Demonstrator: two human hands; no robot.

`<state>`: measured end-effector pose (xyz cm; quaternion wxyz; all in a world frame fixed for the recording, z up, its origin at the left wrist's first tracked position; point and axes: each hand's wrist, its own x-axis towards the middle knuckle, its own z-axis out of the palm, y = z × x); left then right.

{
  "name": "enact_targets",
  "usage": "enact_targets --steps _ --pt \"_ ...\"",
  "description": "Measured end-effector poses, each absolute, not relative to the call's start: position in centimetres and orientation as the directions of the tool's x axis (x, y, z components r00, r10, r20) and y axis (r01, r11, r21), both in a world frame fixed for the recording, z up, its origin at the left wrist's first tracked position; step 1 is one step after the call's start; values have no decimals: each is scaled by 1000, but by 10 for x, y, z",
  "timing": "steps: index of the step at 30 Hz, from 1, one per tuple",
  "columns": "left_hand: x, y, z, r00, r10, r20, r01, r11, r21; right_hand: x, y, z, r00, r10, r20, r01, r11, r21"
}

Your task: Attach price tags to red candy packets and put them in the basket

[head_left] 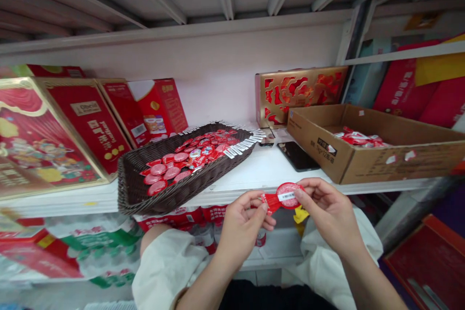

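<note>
Our left hand (241,232) pinched the red tail and our right hand (329,208) the rim of a round red packet (289,189), held up just near of the shelf edge (254,185) with its white label (286,196) facing us, between the wicker basket (156,205) of similar packets on the left and the cardboard box (399,167) on the right.
</note>
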<state>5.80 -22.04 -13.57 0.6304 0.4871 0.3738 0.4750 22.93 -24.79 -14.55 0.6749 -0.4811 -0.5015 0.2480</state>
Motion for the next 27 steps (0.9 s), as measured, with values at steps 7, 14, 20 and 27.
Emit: enact_targets --steps 7,14,20,27 --pt "105 -206 -106 435 898 60 -262 62 963 271 -252 -124 548 643 535 291 453 -843" --pt "190 -172 -35 588 795 150 -332 69 941 348 -228 -59 669 353 654 551 356 -755" --pt "203 -161 -26 567 813 130 -169 -40 985 393 -228 -47 684 279 674 720 -108 -686" --pt "107 -187 -25 687 686 240 145 -453 879 322 -224 -63 483 311 819 817 176 -549"
